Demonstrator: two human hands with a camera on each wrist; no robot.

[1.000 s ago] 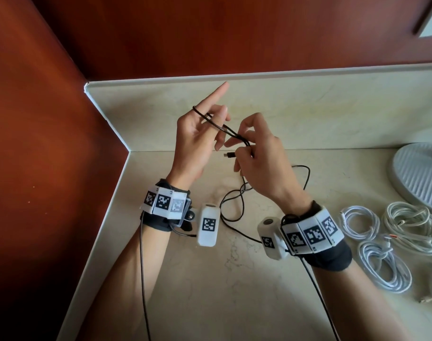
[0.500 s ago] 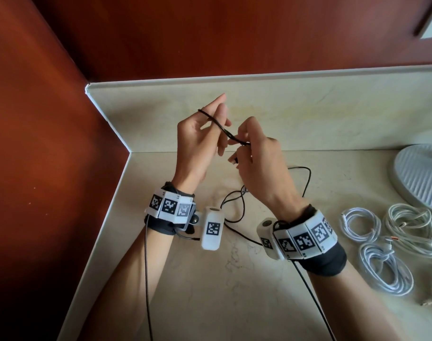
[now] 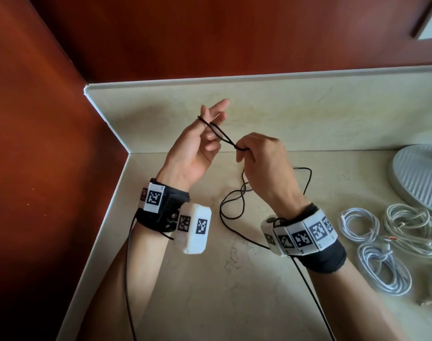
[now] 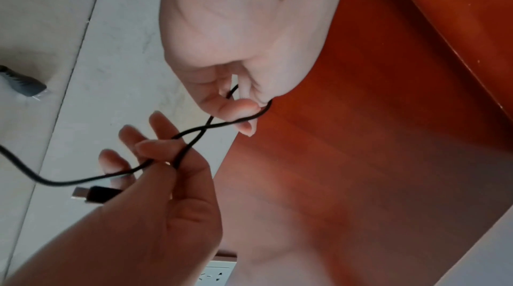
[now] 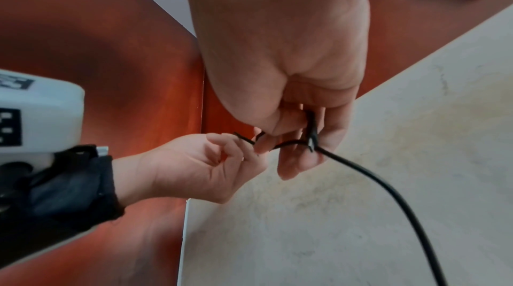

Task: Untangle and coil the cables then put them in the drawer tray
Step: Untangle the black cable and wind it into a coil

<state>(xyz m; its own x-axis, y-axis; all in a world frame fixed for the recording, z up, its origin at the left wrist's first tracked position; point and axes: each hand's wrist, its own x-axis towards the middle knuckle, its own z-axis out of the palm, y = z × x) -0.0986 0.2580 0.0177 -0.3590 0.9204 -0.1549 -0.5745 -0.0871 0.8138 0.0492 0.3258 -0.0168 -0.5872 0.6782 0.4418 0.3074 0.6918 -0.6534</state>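
A thin black cable [image 3: 222,134] stretches as a short crossed loop between both hands above the counter corner. My left hand [image 3: 205,134] is raised with the palm toward me, and the loop end is hooked round a fingertip [image 4: 250,113] while two fingers point up. My right hand [image 3: 244,150] pinches the two strands together, knuckles up. The cable's USB-C plug [image 4: 91,194] sticks out under the right palm. The rest of the black cable [image 5: 374,178] hangs down and lies in loose loops [image 3: 234,200] on the counter. No drawer tray is in view.
Three coiled white cables [image 3: 357,223] [image 3: 382,267] [image 3: 416,225] lie on the marble counter [image 3: 234,291] at the right. A ribbed white round base [image 3: 421,175] stands behind them. Red-brown wood walls close off the left and back. A grey plug [image 4: 25,82] lies on the counter.
The left hand has turned its palm toward me and spread its fingers. The right hand has moved right and lower, drawing the loop out longer between the hands.
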